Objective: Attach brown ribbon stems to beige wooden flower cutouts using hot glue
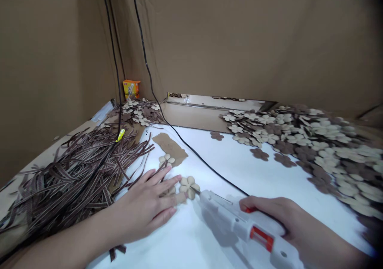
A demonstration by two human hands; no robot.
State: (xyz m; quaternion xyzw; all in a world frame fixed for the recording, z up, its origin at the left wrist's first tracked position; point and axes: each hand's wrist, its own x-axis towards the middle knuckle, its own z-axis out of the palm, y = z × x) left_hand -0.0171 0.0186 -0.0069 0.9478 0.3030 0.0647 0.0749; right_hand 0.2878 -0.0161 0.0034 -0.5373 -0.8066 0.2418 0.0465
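Observation:
My right hand (278, 215) grips a white glue gun (231, 217) with red parts, and its nozzle touches or nearly touches the middle of a beige flower cutout (188, 185). On the white board, my left hand (152, 203) lies flat with its fingers spread. Its fingertips reach the left edge of that flower. Under those fingers another beige flower is partly hidden. Just beyond the hand sits a third beige flower (166, 160), with brown ribbon strips beside it.
A heap of brown stitched ribbon strips (74, 169) spreads at the left. Beige and brown flowers (311, 141) pile up at the right. A black cable (191, 147) crosses the white board (239, 157). An orange box (131, 88) stands in the far corner by cardboard-coloured walls.

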